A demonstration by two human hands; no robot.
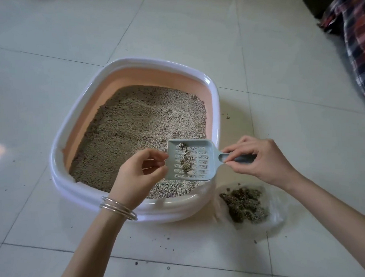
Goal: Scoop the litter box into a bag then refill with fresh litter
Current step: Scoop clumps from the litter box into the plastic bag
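Observation:
A pink litter box with a white rim (130,63) sits on the tiled floor, filled with grey-brown litter (139,123). Over its near right corner hovers a grey-blue slotted scoop (201,162) with a strip of clumped litter lying in it. My right hand (260,158) pinches the scoop's handle. My left hand (141,171), bangles on the wrist, touches the scoop's left edge with curled fingers; whether it grips the edge I cannot tell. A clear plastic bag (272,216) lies on the floor right of the box, with a pile of dark scooped clumps inside.
Loose litter grains (226,116) are scattered over the white floor tiles around the box. A plaid cloth (359,46) lies at the far right, with a dark object (317,0) beside it at the top right corner.

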